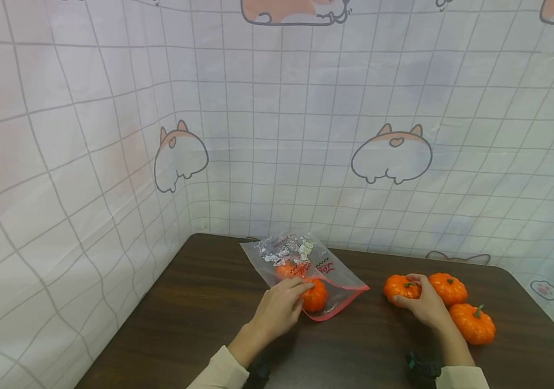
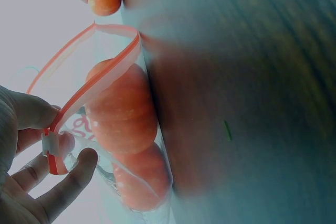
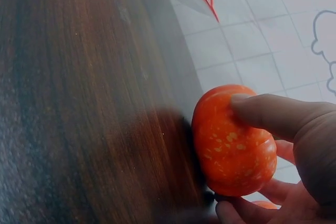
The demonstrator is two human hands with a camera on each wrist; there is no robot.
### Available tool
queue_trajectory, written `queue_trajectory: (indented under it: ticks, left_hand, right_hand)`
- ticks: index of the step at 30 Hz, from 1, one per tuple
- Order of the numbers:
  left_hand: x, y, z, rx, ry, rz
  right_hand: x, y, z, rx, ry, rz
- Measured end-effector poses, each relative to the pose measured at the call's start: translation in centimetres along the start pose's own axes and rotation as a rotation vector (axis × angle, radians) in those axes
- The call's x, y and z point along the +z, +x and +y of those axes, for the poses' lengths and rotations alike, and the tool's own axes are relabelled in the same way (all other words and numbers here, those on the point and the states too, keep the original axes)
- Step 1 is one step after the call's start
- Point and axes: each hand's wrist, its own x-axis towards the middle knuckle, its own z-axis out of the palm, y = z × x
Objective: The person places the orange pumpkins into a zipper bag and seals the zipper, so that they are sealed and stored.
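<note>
My left hand pinches the red-edged mouth of a clear zip bag near its white slider, and the mouth gapes. Two small orange pumpkins lie inside the bag: one pumpkin near the mouth, the other pumpkin deeper in. To the right, my right hand grips another orange pumpkin with a green stem, thumb on one side and fingers round the other. That pumpkin sits low, close over the dark table. Cartoon figures and red lettering cover part of the bag's far end.
Two more pumpkins stand beside my right hand: a pumpkin behind it and a pumpkin to its right. The dark wooden table meets a white gridded curtain at the back and left. A tiny green bit lies on the table.
</note>
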Motion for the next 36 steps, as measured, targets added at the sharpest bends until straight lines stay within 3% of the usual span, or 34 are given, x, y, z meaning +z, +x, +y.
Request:
queue_trajectory:
  ticks: [21, 36]
  left_hand:
    - [-0.1, -0.1, -0.1, 0.004, -0.012, 0.019]
    - [-0.2, 0.0, -0.3, -0.001, -0.015, 0.03]
  right_hand:
    - [-0.2, -0.2, -0.2, -0.003, -0.041, -0.003]
    - [-1.0, -1.5, -4.1, -0.153, 0.006, 0.01]
